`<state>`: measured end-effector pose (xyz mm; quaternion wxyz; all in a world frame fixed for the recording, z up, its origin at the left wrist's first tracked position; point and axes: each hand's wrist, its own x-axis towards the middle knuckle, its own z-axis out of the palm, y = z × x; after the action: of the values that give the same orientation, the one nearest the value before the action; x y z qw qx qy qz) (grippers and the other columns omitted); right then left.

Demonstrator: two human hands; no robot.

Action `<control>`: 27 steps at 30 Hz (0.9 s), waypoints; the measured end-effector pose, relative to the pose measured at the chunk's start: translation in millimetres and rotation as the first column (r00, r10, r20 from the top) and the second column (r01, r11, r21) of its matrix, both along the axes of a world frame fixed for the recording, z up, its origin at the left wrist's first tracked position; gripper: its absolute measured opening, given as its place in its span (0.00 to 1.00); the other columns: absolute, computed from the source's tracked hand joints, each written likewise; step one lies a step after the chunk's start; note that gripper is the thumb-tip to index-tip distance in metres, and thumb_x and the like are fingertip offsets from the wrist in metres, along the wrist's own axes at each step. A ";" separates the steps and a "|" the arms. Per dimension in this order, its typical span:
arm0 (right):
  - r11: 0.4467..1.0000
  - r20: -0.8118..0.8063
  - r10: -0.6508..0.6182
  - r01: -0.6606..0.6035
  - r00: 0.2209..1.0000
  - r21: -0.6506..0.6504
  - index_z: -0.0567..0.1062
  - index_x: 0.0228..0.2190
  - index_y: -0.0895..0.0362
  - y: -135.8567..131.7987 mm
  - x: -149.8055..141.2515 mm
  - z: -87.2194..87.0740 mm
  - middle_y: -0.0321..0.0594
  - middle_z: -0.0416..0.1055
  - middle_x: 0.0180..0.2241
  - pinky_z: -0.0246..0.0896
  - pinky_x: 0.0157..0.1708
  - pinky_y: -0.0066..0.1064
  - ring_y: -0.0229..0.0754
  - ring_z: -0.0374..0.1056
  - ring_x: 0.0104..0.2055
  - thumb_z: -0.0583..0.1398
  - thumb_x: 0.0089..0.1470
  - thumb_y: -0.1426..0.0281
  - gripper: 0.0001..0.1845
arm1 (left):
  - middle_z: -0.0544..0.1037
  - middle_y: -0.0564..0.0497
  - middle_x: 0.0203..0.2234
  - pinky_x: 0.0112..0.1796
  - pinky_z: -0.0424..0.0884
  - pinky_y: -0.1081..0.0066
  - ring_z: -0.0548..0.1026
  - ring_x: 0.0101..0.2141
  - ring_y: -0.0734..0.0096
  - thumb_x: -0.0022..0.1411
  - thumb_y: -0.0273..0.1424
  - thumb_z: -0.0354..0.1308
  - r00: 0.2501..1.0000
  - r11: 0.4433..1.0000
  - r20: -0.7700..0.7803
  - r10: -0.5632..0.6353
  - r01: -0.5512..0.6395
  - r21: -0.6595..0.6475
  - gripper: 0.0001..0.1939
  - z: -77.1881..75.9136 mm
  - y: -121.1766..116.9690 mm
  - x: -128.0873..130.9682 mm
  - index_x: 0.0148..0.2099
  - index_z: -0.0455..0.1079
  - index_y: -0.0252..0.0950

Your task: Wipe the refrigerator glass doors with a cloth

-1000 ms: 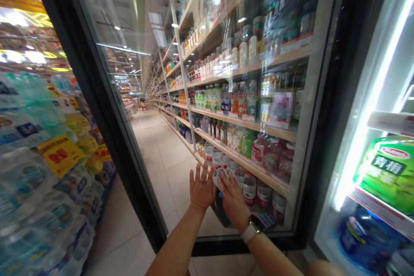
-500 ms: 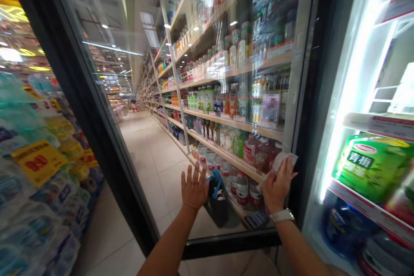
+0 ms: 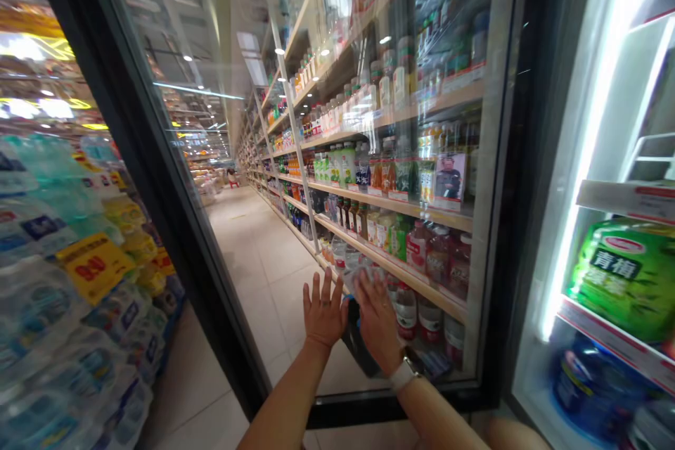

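the left hand point(image 3: 324, 313) is held open against the glass door point(image 3: 274, 309), fingers spread, and nothing is gripped by it. the right hand point(image 3: 377, 327) is pressed to the same pane just beside it, with the fingers slightly curved over a crumpled white cloth point(image 3: 363, 274), which is pinned to the glass (can't really tell if it's cloth or paper, it's a bit blurry). a watch point(image 3: 406, 374) is worn on the right wrist. the black door frame point(image 3: 390, 408) is seen just below the hands, and a dark bag point(image 3: 358, 346) is visible through the pane right under them, though whether it's behind the glass or just reflected can't be told. to the right, a green packet point(image 3: 625, 278) and a blue pack point(image 3: 593, 387) are stocked in a brightly lit cooler point(image 3: 606, 119). beyond the glass, wooden shelves point(image 3: 401, 232) packed with bottled drinks point(image 3: 427, 253) are lined up along a tiled aisle point(image 3: 274, 253). on the left, stacks of shrink-wrapped water bottles point(image 3: 47, 309) are piled up with a yellow price sign point(image 3: 95, 267) on them, and more shop shelving is seen way off down the aisle.
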<state>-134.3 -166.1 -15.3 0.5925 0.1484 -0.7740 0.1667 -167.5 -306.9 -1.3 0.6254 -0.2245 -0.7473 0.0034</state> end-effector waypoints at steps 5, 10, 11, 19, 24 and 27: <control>0.969 -0.005 0.033 -0.031 0.999 0.245 0.67 0.60 0.56 7.2 -0.4 -11.9 0.40 0.68 0.60 0.52 0.65 0.40 0.41 0.55 0.66 0.48 0.58 0.84 0.31 | 0.48 0.42 0.69 0.67 0.43 0.51 0.44 0.69 0.55 0.64 0.33 0.52 1.000 1.000 0.014 -0.027 0.027 -0.006 0.36 0.7 -2.0 -1.7 0.71 0.45 0.38; 0.993 -0.006 -0.107 0.107 0.994 0.048 0.59 0.65 0.56 62.2 0.2 -6.1 0.44 0.63 0.63 0.48 0.67 0.46 0.44 0.50 0.69 0.46 0.59 0.84 0.34 | 0.48 0.44 0.69 0.67 0.43 0.52 0.42 0.69 0.57 0.65 0.31 0.53 1.000 1.000 -0.021 -0.002 0.002 -0.007 0.37 8.1 0.9 1.5 0.71 0.44 0.39; 0.992 -0.012 -0.125 0.125 0.992 -0.023 0.55 0.66 0.55 75.4 0.5 -3.7 0.45 0.61 0.64 0.48 0.67 0.48 0.45 0.50 0.69 0.46 0.59 0.83 0.35 | 0.48 0.44 0.69 0.67 0.43 0.52 0.42 0.69 0.56 0.65 0.31 0.53 1.000 1.000 -0.026 -0.003 0.003 -0.006 0.36 9.0 1.2 1.6 0.71 0.44 0.38; 0.793 -0.094 -0.248 0.146 0.964 -0.592 0.52 0.67 0.60 127.0 -0.3 15.7 0.56 0.50 0.68 0.45 0.65 0.60 0.54 0.46 0.70 0.46 0.65 0.70 0.31 | 0.49 0.45 0.69 0.67 0.43 0.52 0.43 0.69 0.57 0.65 0.32 0.52 0.999 1.000 -0.034 -0.007 0.007 -0.002 0.36 8.2 1.5 -1.9 0.71 0.44 0.39; 0.862 -0.082 -0.149 0.089 0.985 -0.498 0.49 0.68 0.57 72.1 -4.9 17.4 0.54 0.48 0.68 0.46 0.64 0.63 0.54 0.46 0.70 0.45 0.66 0.71 0.30 | 0.51 0.43 0.68 0.67 0.42 0.53 0.43 0.69 0.58 0.65 0.32 0.53 0.999 1.000 -0.026 -0.025 0.025 0.010 0.36 8.8 3.7 0.1 0.71 0.45 0.39; 0.936 -0.053 -0.062 0.040 0.997 -0.349 0.47 0.68 0.53 30.8 -5.6 13.3 0.49 0.51 0.68 0.49 0.64 0.60 0.52 0.46 0.70 0.45 0.65 0.75 0.32 | 0.50 0.43 0.69 0.67 0.41 0.54 0.43 0.69 0.57 0.65 0.32 0.54 0.999 0.999 -0.019 -0.033 0.033 0.008 0.36 8.3 4.0 1.1 0.71 0.45 0.38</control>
<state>-139.9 -135.4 -2.0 0.6378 0.0266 -0.7169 0.2804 -166.3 -303.0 7.0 0.6333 -0.2340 -0.7377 -0.0079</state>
